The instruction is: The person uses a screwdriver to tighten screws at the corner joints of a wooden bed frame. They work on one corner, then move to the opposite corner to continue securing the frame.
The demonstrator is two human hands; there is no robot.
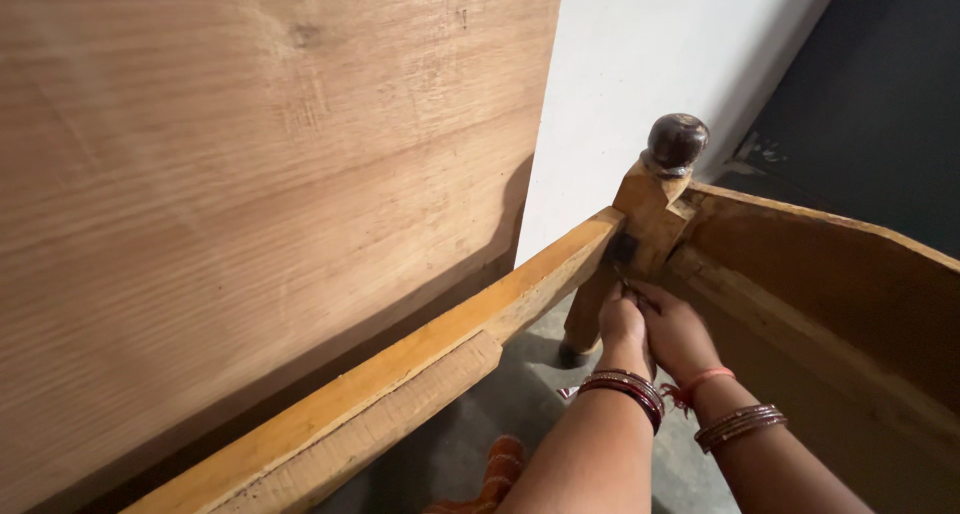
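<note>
Both hands work at the corner joint of a bare wooden bed frame.

A large pale plywood sheet (pixel 250 174) leans at left beside the long yellowish wooden side rail (pixel 420 359), which already meets the square wooden corner post with a dark round knob (pixel 655 199); the wooden end board (pixel 830 294) sits on the post's other side. The left hand (pixel 620 322) and right hand (pixel 675 329) press together at the joint, fingers curled on something small I cannot make out; the joint looks unfinished.

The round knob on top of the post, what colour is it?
Dark brown and shiny; the knob shows in the head view.
</note>
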